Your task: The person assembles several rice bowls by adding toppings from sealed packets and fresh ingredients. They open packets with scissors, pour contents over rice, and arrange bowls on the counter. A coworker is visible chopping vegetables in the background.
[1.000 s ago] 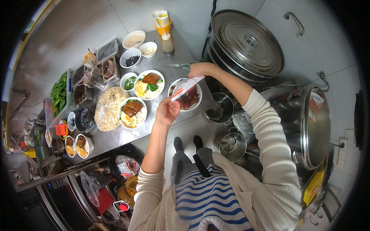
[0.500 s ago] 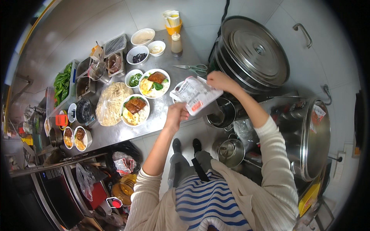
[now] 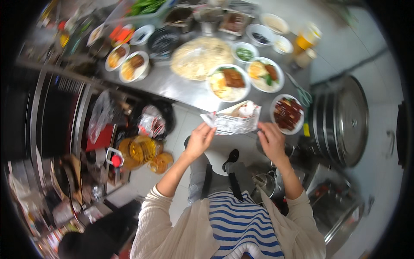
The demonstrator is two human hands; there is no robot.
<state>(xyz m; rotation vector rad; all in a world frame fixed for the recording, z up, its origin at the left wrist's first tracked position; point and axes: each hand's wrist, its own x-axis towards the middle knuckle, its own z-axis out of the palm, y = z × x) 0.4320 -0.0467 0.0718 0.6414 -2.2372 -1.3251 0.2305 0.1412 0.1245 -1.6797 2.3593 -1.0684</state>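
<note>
Looking down from the head camera, I had both hands raised in front of me over the floor, just short of the steel counter (image 3: 172, 86). My left hand (image 3: 199, 140) pinched the left end of an opened plastic food packet (image 3: 230, 121), fingers closed on its edge, while my right hand (image 3: 271, 140) gripped the right end, fingers curled under it. The packet hung stretched between them, mostly white and translucent with a reddish patch near its top, its mouth turned up and away from me. It sat in the air just in front of the counter edge, below a bowl of noodles topped with braised meat (image 3: 227, 82) and just left of a white bowl of dark red sliced meat (image 3: 287, 114). Beyond those I saw a second topped bowl with egg and greens (image 3: 264, 74), a big heap of pale noodles (image 3: 201, 56), and small dishes of chopped greens (image 3: 244, 53) and dark sauce (image 3: 260, 38). To my right stood a large lidded steel pot (image 3: 345, 121). Down by my left side, on the floor, were amber oil jugs (image 3: 140, 151) and a red-capped bottle (image 3: 115, 162).
</note>
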